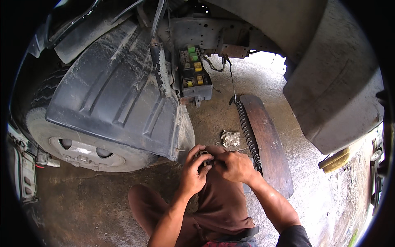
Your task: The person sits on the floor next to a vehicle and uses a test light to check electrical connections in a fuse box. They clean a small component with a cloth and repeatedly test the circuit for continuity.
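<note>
Over my raised knee, my left hand (194,172) grips a small dark part (203,158) with brass-coloured bits on it, thumb on one side and fingers on the other. My right hand (235,165) meets it from the right, with thumb and fingertips closed in a pinch at the part's edge. Fingers cover much of the part, so its exact kind is not clear. Ahead of both hands, an uncovered fuse box (205,93) hangs by the vehicle frame, holding several green, yellow and black fuses or relays.
At left, a black mudguard (111,82) covers a wheel (82,150). Right of my hands, a coiled black cable (247,131) lies along a worn wooden board (269,144). A crumpled pale wrapper (230,138) is on the concrete floor. Another large guard (337,90) hangs at right.
</note>
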Demonstrator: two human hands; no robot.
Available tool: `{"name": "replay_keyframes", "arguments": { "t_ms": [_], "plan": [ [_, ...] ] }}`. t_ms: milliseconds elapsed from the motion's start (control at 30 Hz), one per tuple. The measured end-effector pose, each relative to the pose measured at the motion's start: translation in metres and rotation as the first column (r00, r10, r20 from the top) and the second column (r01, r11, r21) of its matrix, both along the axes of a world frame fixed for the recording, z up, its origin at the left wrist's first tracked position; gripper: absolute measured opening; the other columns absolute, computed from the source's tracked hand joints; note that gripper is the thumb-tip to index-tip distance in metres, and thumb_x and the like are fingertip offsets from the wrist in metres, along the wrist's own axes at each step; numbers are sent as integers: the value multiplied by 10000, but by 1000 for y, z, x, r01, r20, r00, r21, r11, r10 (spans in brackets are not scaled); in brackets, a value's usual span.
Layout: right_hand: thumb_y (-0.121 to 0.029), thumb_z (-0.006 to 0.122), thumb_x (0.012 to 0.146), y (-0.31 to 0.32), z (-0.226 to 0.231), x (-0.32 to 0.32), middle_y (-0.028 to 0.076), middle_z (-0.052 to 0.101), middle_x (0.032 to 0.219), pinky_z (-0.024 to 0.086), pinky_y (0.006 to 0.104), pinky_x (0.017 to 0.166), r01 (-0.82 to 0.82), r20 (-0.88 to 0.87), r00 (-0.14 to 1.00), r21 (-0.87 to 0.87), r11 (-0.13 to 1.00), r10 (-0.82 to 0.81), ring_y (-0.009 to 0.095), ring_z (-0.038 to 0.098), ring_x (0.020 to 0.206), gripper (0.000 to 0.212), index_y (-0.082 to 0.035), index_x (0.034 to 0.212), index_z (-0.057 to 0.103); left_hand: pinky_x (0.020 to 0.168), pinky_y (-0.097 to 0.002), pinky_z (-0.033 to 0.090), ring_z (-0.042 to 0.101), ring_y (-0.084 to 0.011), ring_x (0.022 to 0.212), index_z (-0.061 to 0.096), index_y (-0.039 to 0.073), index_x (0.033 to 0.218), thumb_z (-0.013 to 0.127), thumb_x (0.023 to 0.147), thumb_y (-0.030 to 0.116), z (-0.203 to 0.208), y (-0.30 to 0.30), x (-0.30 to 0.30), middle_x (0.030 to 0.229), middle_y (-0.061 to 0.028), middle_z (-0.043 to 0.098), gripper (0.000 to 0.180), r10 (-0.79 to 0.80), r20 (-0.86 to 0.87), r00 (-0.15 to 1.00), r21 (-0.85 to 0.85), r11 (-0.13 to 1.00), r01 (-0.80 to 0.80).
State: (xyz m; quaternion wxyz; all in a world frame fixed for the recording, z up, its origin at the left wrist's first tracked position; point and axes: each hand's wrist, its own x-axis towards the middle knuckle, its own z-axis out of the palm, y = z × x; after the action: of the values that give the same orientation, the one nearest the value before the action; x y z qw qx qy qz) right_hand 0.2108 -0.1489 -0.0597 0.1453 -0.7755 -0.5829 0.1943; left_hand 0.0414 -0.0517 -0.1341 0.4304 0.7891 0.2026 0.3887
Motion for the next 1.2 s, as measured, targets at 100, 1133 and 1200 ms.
{"name": "replay_keyframes", "arguments": {
  "t_ms": [100, 1133, 1200],
  "plan": [
    [-302, 671, 929, 5, 5, 5, 227, 784, 1033, 608, 519, 889, -16, -85, 996, -38, 999, 13, 434, 756, 983, 291, -86, 1075, 801, 1116, -467, 513, 586, -387, 1365, 756, 86, 1161, 809, 866, -38, -2, -2, 0, 1452, -163, 589, 324, 1, 31, 1000, -54, 999, 1],
    [-185, 796, 828, -11, -22, -11, 63, 739, 1245, 614, 423, 849, -220, 275, 956, 454, 864, 99, 293, 770, 1011, 253, -90, 1061, 775, 1120, -466, 503, 601, -373, 1334, 741, 89, 1180, 848, 826, -17, -2, -3, -7, 1406, -155, 606, 385, -5, -19, 1000, -124, 992, 3],
    [-221, 783, 854, -10, -23, -13, 65, 728, 1220, 611, 413, 879, -206, 268, 959, 450, 869, 88, 277, 759, 1053, 204, -94, 1013, 767, 1123, -469, 502, 596, -379, 1337, 739, 86, 1179, 845, 830, -15, -1, -2, -7, 1400, -157, 605, 378, -1, -32, 999, -120, 993, -3]
  ]
}}
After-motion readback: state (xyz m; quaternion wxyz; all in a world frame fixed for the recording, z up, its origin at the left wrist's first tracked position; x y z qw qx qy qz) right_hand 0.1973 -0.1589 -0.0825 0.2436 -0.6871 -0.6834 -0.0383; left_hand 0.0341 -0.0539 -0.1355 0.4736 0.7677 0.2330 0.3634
